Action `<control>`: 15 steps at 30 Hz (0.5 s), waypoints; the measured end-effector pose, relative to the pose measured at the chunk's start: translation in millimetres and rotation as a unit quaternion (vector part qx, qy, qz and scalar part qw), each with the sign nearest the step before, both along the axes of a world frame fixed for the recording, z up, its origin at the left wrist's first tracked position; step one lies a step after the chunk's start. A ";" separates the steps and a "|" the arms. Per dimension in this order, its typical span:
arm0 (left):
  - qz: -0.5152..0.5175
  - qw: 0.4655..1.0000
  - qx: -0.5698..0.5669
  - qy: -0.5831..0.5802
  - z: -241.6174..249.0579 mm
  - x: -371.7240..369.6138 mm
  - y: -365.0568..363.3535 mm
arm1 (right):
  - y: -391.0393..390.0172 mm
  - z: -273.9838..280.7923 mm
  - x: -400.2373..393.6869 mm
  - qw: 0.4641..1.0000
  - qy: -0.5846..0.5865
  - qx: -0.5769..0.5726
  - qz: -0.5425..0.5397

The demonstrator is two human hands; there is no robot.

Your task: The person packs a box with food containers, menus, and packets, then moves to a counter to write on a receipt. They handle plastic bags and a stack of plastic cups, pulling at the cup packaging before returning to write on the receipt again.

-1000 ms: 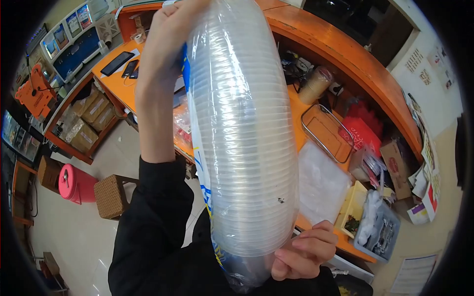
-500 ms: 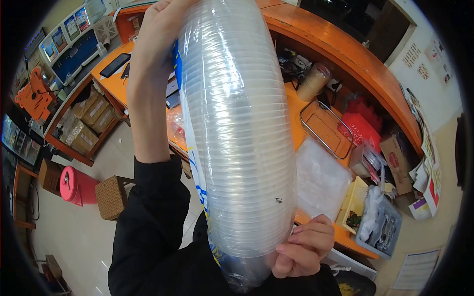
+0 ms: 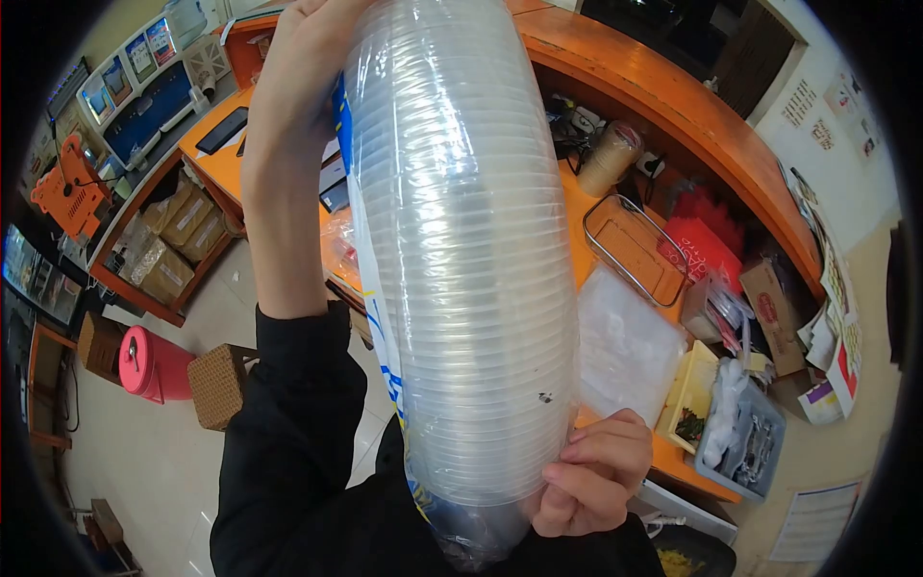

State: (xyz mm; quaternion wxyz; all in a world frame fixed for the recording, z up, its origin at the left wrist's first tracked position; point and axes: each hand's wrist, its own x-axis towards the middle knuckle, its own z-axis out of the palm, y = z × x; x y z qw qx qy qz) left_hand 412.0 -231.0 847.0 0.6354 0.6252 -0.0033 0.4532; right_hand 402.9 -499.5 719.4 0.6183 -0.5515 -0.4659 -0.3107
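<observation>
A long stack of clear plastic containers or lids [image 3: 471,250], wrapped in clear film with blue and yellow print along its left edge, fills the middle of the head view. My left hand [image 3: 322,29] reaches up to the stack's upper left end; its fingertips are out of frame or behind the wrap. Beside the lower right end, my right hand [image 3: 598,471] has its fingers curled and pinched at the edge of the film. A small dark mark shows on the wrap just above that hand.
Behind the stack stands an orange counter [image 3: 663,87] with a wire rack [image 3: 635,252], plastic bags [image 3: 625,337], a yellow tray [image 3: 694,389] and a grey bin [image 3: 769,452]. A pink bucket [image 3: 163,363] and woven stool [image 3: 219,385] are on the floor at left.
My right hand has shifted very slightly at the film's lower right edge. The stack and my left forearm have moved a little within the view.
</observation>
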 end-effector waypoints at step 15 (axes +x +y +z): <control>0.033 0.999 -0.011 0.017 2.1 3.0 -0.4 | 2.7 6.1 1.5 1.000 -0.009 0.005 -0.004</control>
